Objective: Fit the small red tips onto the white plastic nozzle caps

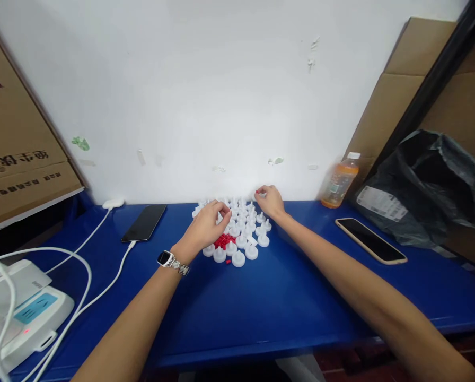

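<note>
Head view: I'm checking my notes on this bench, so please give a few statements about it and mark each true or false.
1. The left hand rests over the white caps. True.
2. The small red pieces lie in a heap at the table's left end. False: they sit among the white caps, by the left hand.
3. The right hand pinches something small and red at its fingertips. True.
4. The orange bottle lies on its side. False: it stands upright against the wall.
5. Two phones lie on the blue table. True: a black phone and a tan-edged phone.
</note>
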Demonstrator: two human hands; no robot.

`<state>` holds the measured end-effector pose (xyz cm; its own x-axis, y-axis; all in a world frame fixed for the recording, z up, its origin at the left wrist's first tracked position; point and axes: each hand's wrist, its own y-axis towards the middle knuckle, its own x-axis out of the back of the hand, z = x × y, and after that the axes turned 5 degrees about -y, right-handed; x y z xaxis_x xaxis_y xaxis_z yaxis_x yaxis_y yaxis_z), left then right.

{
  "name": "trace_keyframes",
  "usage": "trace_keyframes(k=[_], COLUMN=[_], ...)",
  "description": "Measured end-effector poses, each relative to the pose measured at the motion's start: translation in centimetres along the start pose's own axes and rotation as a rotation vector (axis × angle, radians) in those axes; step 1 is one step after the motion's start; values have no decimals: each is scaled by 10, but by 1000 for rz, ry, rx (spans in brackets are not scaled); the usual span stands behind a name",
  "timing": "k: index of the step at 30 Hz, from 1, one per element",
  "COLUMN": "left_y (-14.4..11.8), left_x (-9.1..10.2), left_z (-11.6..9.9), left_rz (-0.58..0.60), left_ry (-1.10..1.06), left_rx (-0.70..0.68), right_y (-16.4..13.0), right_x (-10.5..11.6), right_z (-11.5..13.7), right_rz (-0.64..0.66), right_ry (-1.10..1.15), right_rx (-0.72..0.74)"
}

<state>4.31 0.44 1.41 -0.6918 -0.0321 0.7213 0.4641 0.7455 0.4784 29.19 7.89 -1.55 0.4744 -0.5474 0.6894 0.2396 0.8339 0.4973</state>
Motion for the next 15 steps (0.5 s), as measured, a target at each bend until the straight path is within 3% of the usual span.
trace_keyframes(k=[2, 6, 10, 15], left_y=[-7, -19, -26, -28], left_x=[4, 8, 10, 9], left_z=[-1, -9, -14, -15], left_rz=[-27, -29, 48, 91], left_ry=[-33, 10, 232, 299], left_rx=[-12, -40, -148, -223], right_y=[-23, -80, -115, -124], right_x=[19, 45, 44, 42], right_z=[18, 63, 91, 95], right_rz=[-61, 162, 194, 170], right_ry=[104, 330, 488, 519], right_rx=[200, 384, 298, 299])
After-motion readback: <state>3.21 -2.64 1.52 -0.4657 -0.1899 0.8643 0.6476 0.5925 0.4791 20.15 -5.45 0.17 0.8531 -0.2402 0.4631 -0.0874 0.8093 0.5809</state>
